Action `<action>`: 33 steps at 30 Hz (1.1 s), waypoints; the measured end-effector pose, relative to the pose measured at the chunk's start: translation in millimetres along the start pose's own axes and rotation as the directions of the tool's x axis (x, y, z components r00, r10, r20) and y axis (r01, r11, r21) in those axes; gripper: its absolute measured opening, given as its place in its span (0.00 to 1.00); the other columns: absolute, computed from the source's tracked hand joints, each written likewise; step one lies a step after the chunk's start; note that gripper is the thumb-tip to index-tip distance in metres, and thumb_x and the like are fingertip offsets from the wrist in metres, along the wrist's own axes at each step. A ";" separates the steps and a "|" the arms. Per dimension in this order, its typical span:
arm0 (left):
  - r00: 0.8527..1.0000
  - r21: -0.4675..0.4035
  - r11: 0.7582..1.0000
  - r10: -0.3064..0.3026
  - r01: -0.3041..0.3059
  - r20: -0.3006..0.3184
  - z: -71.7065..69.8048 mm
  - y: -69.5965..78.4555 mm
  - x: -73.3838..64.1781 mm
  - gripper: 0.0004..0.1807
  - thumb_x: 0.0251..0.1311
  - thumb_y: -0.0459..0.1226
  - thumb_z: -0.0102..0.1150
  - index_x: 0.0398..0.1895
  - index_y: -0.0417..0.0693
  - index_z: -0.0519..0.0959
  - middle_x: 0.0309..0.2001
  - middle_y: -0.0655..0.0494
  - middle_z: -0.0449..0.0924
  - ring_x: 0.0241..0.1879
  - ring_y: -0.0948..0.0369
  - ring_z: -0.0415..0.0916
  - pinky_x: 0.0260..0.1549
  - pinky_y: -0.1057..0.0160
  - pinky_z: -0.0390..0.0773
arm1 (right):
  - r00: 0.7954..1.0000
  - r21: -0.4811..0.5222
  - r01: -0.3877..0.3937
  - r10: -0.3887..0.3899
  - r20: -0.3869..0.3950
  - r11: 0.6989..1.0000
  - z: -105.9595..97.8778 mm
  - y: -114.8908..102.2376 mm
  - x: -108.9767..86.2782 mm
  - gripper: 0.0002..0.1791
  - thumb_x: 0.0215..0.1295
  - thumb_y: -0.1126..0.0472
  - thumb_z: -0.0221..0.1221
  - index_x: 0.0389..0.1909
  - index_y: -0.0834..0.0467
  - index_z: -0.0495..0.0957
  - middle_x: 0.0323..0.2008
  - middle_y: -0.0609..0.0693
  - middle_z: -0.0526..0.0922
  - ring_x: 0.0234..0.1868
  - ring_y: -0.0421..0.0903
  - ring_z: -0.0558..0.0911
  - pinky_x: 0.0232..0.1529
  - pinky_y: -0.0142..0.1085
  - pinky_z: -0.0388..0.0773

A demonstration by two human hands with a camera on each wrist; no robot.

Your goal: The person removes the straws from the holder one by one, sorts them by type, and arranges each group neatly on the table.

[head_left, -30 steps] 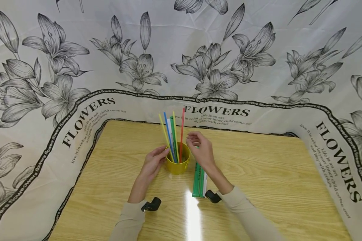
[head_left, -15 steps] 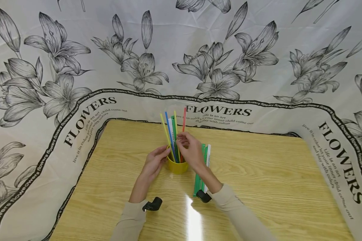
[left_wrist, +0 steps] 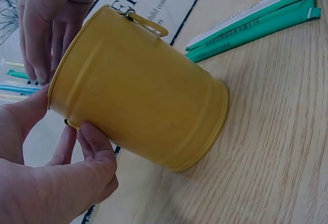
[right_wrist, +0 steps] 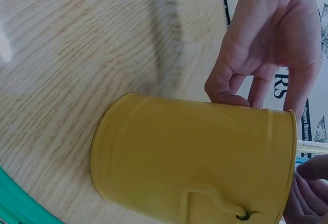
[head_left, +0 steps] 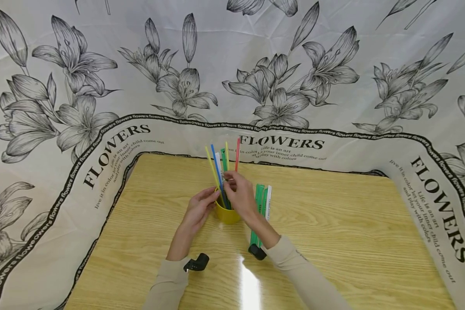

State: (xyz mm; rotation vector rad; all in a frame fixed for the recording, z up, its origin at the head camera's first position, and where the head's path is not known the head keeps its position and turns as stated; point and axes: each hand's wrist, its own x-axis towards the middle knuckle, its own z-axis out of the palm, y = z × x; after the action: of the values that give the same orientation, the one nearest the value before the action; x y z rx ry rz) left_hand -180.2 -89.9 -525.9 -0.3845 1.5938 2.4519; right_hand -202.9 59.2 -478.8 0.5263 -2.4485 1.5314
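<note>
A small yellow metal bucket (head_left: pixel 227 216) stands upright on the table, with side handles visible in the wrist views. My left hand (head_left: pixel 197 206) holds it at the left, thumb at the rim and fingers curled against the wall (left_wrist: pixel 97 152). Out of the bucket lean a yellow straw (head_left: pixel 210 161), a blue straw (head_left: pixel 215 158), a second yellow straw, a red straw (head_left: pixel 238 150), and slim green (head_left: pixel 224 157) and white wrapped sticks. My right hand (head_left: pixel 241 193) is over the mouth, fingers bent among the straws; I cannot tell whether it pinches one.
Several long wrapped sticks, green (head_left: pixel 259 198) and white (head_left: pixel 269 196), lie on the wooden table (head_left: pixel 333 232) right of the bucket, partly behind my right forearm. A flower-printed cloth (head_left: pixel 279 146) walls the table at the back and sides.
My right hand has moved left from beside the bucket to over its mouth, among the straws. The left hand stays at the bucket's left side.
</note>
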 end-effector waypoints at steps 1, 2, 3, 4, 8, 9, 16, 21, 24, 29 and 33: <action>1.000 0.000 1.000 -0.001 0.001 0.000 0.1 -0.3 0.6 0.24 0.71 0.34 0.63 0.66 0.32 0.73 0.55 0.48 0.77 0.45 0.62 0.77 0.43 0.68 0.78 | 1.000 -0.009 0.004 -0.004 0.003 1.000 0.9 -0.1 0.4 0.13 0.71 0.73 0.60 0.54 0.68 0.80 0.49 0.62 0.85 0.43 0.54 0.88 0.44 0.39 0.86; 1.000 0.006 1.000 -0.002 0.002 0.001 -0.1 -0.6 1.2 0.24 0.71 0.34 0.63 0.66 0.32 0.72 0.56 0.47 0.77 0.45 0.62 0.76 0.44 0.68 0.77 | 1.000 -0.018 0.006 -0.006 0.006 1.000 1.6 -0.5 0.8 0.13 0.71 0.73 0.60 0.54 0.68 0.80 0.48 0.62 0.86 0.43 0.54 0.88 0.44 0.39 0.86; 1.000 0.013 1.000 0.000 0.000 0.003 -0.2 -0.8 1.6 0.25 0.71 0.34 0.63 0.67 0.31 0.72 0.56 0.47 0.76 0.45 0.62 0.76 0.45 0.67 0.77 | 1.000 -0.029 0.007 -0.007 0.008 1.000 2.4 -1.0 1.1 0.13 0.71 0.73 0.60 0.54 0.68 0.80 0.48 0.62 0.86 0.43 0.54 0.88 0.43 0.39 0.86; 1.000 0.016 1.000 -0.002 0.002 0.003 -0.2 -1.1 2.0 0.25 0.71 0.34 0.63 0.67 0.32 0.72 0.57 0.46 0.76 0.45 0.62 0.76 0.45 0.68 0.77 | 1.000 -0.037 0.008 -0.007 0.011 0.999 3.1 -1.2 1.6 0.13 0.71 0.74 0.60 0.54 0.68 0.80 0.48 0.62 0.86 0.42 0.54 0.88 0.43 0.39 0.86; 1.000 0.020 1.000 -0.009 0.009 0.001 -0.4 -1.6 3.0 0.26 0.71 0.34 0.63 0.68 0.31 0.71 0.58 0.45 0.74 0.44 0.63 0.76 0.48 0.66 0.77 | 1.000 -0.068 0.021 -0.020 0.017 0.997 5.8 -1.1 3.5 0.13 0.70 0.73 0.61 0.54 0.69 0.80 0.47 0.62 0.86 0.40 0.53 0.88 0.41 0.38 0.86; 1.000 0.017 1.000 -0.009 0.009 0.002 -0.2 -1.4 2.9 0.26 0.71 0.34 0.63 0.68 0.31 0.71 0.58 0.45 0.74 0.44 0.63 0.76 0.48 0.66 0.77 | 1.000 -0.074 0.022 -0.020 0.020 0.997 6.3 -1.0 3.9 0.14 0.70 0.73 0.61 0.55 0.69 0.80 0.47 0.62 0.86 0.40 0.53 0.88 0.41 0.38 0.86; 1.000 0.015 1.000 -0.009 0.009 0.001 0.8 -0.4 2.9 0.25 0.71 0.32 0.62 0.67 0.30 0.70 0.55 0.47 0.75 0.43 0.64 0.76 0.50 0.64 0.77 | 0.999 -0.105 0.029 -0.026 0.032 0.994 7.3 -0.1 6.3 0.15 0.71 0.70 0.63 0.56 0.68 0.79 0.44 0.60 0.88 0.38 0.53 0.89 0.40 0.42 0.86; 1.000 0.008 1.000 -0.019 0.019 -0.011 1.9 1.0 1.6 0.25 0.71 0.32 0.62 0.67 0.30 0.70 0.55 0.47 0.74 0.42 0.64 0.76 0.49 0.64 0.77 | 0.999 -0.150 0.039 -0.034 0.035 0.988 6.1 0.7 6.0 0.13 0.70 0.69 0.64 0.52 0.67 0.81 0.40 0.58 0.88 0.36 0.51 0.88 0.37 0.41 0.86; 1.000 0.016 1.000 -0.022 0.022 -0.014 1.6 1.8 0.6 0.26 0.71 0.32 0.63 0.68 0.30 0.70 0.57 0.46 0.73 0.42 0.63 0.76 0.50 0.63 0.77 | 0.999 -0.164 0.048 -0.045 0.023 0.985 3.6 1.9 6.1 0.11 0.69 0.68 0.65 0.50 0.65 0.83 0.38 0.56 0.88 0.35 0.48 0.87 0.37 0.39 0.85; 1.000 0.022 1.000 -0.021 0.021 -0.016 1.1 2.7 -0.1 0.27 0.70 0.33 0.63 0.68 0.31 0.70 0.57 0.45 0.74 0.44 0.61 0.76 0.49 0.64 0.77 | 0.997 -0.075 0.066 -0.069 -0.039 0.995 -3.6 2.9 7.1 0.09 0.68 0.70 0.65 0.47 0.67 0.83 0.37 0.58 0.87 0.37 0.51 0.87 0.37 0.39 0.86; 1.000 0.013 1.000 -0.016 0.017 -0.019 1.4 2.6 0.5 0.26 0.70 0.32 0.64 0.67 0.30 0.71 0.55 0.47 0.76 0.45 0.59 0.76 0.44 0.67 0.78 | 0.995 -0.009 0.055 -0.055 -0.082 0.998 -11.3 2.2 6.7 0.10 0.68 0.72 0.64 0.49 0.69 0.82 0.40 0.60 0.85 0.40 0.54 0.87 0.38 0.40 0.87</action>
State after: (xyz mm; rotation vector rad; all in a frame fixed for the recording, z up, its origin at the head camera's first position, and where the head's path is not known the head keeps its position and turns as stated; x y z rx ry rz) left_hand -181.6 -89.7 -523.3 -0.4184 1.6074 2.4313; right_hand -210.1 69.0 -473.3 0.5146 -2.3567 1.4927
